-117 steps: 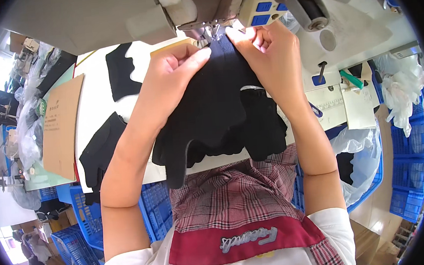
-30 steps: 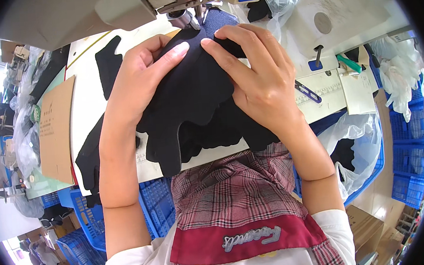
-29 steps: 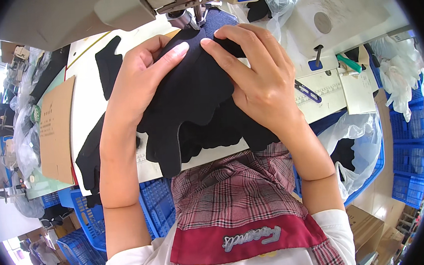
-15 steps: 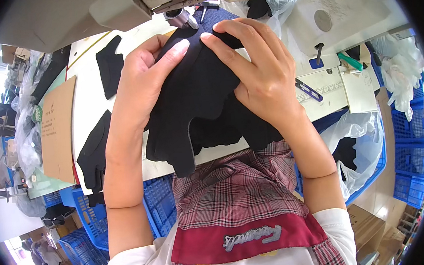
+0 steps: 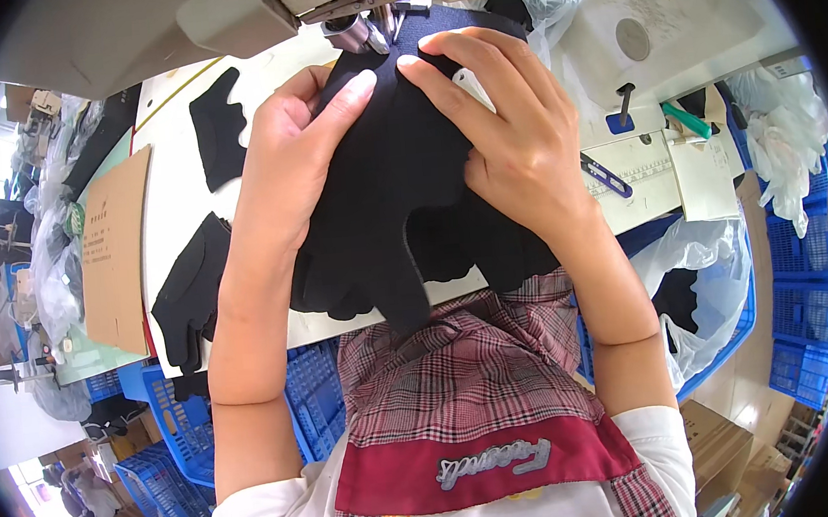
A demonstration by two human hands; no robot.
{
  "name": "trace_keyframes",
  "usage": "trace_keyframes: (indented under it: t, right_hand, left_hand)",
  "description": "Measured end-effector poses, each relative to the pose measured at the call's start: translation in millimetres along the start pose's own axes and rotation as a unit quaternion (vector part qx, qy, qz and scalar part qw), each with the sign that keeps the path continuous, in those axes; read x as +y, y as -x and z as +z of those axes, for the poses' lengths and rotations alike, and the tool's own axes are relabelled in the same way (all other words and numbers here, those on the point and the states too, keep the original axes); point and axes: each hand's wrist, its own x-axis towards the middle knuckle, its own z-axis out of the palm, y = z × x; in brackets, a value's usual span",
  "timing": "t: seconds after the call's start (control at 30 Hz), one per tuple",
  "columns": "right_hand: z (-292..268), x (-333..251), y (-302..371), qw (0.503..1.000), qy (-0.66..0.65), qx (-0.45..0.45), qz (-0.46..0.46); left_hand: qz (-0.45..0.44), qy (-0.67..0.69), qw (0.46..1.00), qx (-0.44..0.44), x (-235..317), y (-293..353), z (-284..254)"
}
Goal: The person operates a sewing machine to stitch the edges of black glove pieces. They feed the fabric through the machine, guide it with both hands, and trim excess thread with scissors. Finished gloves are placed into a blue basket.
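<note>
A black fabric piece [image 5: 378, 174] with jagged, finger-like lower edges lies under the sewing machine's presser foot [image 5: 381, 36] and hangs down toward my lap. My left hand [image 5: 299, 136] grips its left side, the thumb on top and the other fingers curled at the edge, partly hidden. On the right, my right hand [image 5: 510, 115] holds the cloth with bent fingers, two fingertips close together just right of the foot. The fabric near the foot looks dark blue-grey in the light.
Other black cut pieces [image 5: 219, 128] lie on the white table [image 5: 164, 147] at left, beside a cardboard sheet [image 5: 114, 253]. Right of my hand are a purple-handled cutter [image 5: 606, 175] and a ruler strip [image 5: 648, 170]. A blue crate with a plastic bag [image 5: 716, 269] stands below at right.
The fabric has shifted and swung, its lower flap moving right and its far edge spreading rightward beyond the foot. My left hand has moved slightly right; the right hand barely moved.
</note>
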Motion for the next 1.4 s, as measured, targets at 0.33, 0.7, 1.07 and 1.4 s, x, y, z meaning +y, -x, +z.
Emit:
trace_keyframes:
  t: [0.33,0.7,1.07,1.4]
  right_hand:
    - [-3.3,-4.2,3.3,0.999,0.003,-0.009,-0.046]
    - [-4.4,4.4,-0.7,0.999,-0.032,0.0,-0.03]
    - [-16.8,20.1,-1.0,0.996,-0.088,-0.019,-0.016]
    - [-66.3,-15.6,7.2,0.986,-0.087,-0.14,0.023]
  left_hand:
    - [-0.011,0.011,1.0,-0.016,-5.0,-3.7,-4.8]
    - [0.196,-0.207,0.952,0.109,-19.0,9.6,-18.3]
    - [0.492,-0.463,0.737,0.009,-19.6,20.4,-12.9]
    - [0.491,-0.473,0.73,0.052,-27.4,13.0,-9.7]
